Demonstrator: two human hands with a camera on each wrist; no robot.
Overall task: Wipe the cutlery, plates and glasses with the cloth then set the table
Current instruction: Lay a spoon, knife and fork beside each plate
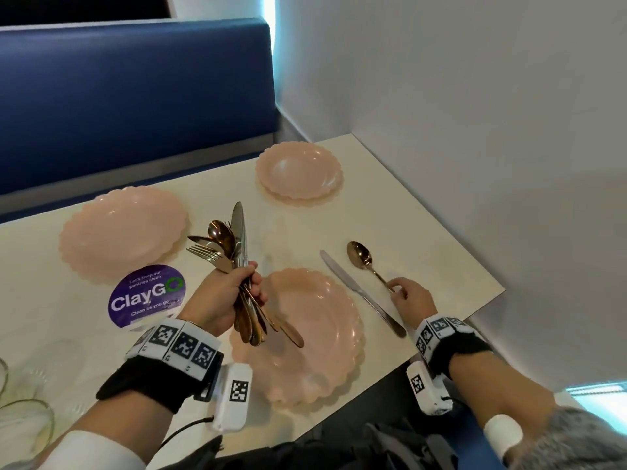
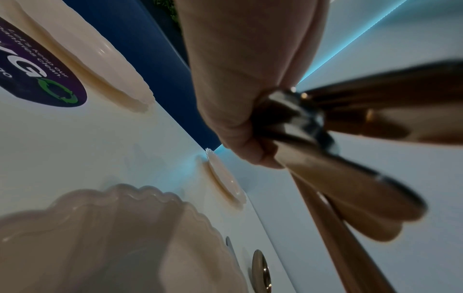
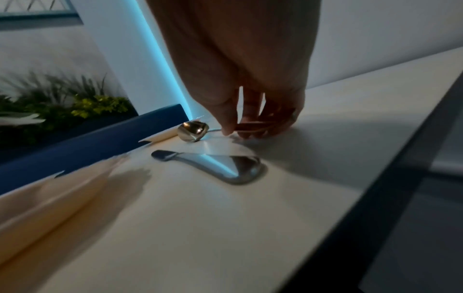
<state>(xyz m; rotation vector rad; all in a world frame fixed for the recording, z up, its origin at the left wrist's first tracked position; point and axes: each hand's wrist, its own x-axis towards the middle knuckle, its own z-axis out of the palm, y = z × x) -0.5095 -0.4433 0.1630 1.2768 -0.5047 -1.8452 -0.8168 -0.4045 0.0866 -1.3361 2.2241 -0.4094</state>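
My left hand (image 1: pixel 234 293) grips a bundle of cutlery (image 1: pixel 230 245), gold spoons, forks and a silver knife, upright above the near pink plate (image 1: pixel 325 354); the handles (image 2: pixel 350 178) fan out below the fist. Right of that plate a silver knife (image 1: pixel 359 291) lies on the table, and beside it a gold spoon (image 1: pixel 361 256). My right hand (image 1: pixel 407 295) pinches the spoon's handle end against the table; in the right wrist view its fingers (image 3: pixel 253 126) close on the handle behind the spoon bowl (image 3: pixel 192 130) and knife (image 3: pixel 225 164). No cloth is in view.
Two more pink plates sit on the white table: one far left (image 1: pixel 125 232), one at the back (image 1: pixel 298 174). A purple ClayGo sticker (image 1: pixel 147 295) lies near the left plate. Clear glassware (image 1: pixel 27 401) stands at the near left. A blue bench back (image 1: pixel 135 96) and a white wall border the table.
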